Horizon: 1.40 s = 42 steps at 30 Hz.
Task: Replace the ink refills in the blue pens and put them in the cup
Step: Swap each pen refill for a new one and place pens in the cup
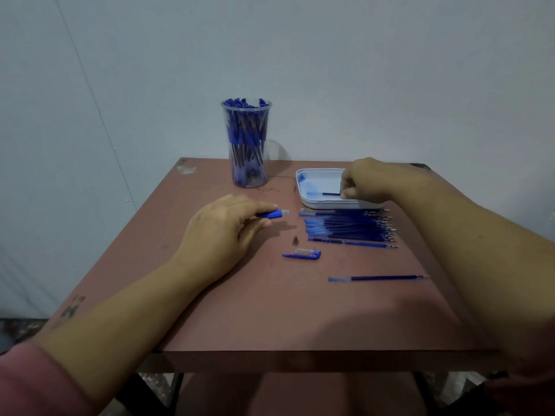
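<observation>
My left hand (223, 225) grips a blue pen barrel (271, 214) just above the table, its open end pointing right. My right hand (365, 181) is over the white tray (306, 199) and pinches a dark ink refill (330, 193) lying inside it. A row of several blue refills (348, 228) lies on the table in front of the tray. One refill (378, 278) lies apart, nearer to me. A blue pen cap (301, 254) and a small metal tip (295, 241) rest between my hands. The clear cup (247, 142), full of blue pens, stands at the table's far edge.
The brown table (270, 319) is small, with a pale wall right behind it. Table legs and floor show below the near edge. A pink sleeve covers my left upper forearm at the bottom left.
</observation>
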Available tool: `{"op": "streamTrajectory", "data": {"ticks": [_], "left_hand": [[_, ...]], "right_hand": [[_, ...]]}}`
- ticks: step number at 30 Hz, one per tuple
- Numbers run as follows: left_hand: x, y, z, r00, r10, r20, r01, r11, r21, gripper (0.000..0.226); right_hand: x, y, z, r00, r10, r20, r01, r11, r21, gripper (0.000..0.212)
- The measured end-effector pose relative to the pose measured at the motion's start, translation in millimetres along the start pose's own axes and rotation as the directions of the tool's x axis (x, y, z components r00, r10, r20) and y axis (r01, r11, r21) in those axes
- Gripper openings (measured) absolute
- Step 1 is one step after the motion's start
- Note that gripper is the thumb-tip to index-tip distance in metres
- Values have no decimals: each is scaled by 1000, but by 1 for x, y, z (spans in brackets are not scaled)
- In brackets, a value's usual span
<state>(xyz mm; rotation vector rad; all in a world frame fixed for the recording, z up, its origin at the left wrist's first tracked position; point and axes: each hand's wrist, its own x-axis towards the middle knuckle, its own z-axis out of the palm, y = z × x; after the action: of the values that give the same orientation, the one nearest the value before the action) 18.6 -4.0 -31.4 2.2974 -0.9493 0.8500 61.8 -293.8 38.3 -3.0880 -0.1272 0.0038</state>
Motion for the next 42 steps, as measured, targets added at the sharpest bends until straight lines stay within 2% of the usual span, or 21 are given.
{"op": "streamTrajectory", "data": {"ticks": [5,10,15,28,37,42], "left_hand": [[1,-1,0,1000,8,10,-8,1000,0,33],[0,-2,2,1000,0,-5,0,1000,-10,32],[0,-3,1,1000,-20,4,20,1000,-23,35],[-1,-4,1,999,-42,9,43,997,-60,36],[-1,-5,-1,999,-53,-7,52,995,-88,30],[-2,-5,-2,996,-84,-12,82,993,-83,28]], "right_hand": [[-37,-24,-14,970,-94,-223,150,957,248,3],[-90,-43,-3,942,-158,-298,258,906,335,7],[-101,-39,23,940,-119,-320,241,895,377,17],[-100,-39,30,910,-128,-395,280,892,355,16],[-100,-39,28,907,-102,-409,342,745,573,18],[-103,-40,27,919,-128,-374,346,716,606,13]]}}
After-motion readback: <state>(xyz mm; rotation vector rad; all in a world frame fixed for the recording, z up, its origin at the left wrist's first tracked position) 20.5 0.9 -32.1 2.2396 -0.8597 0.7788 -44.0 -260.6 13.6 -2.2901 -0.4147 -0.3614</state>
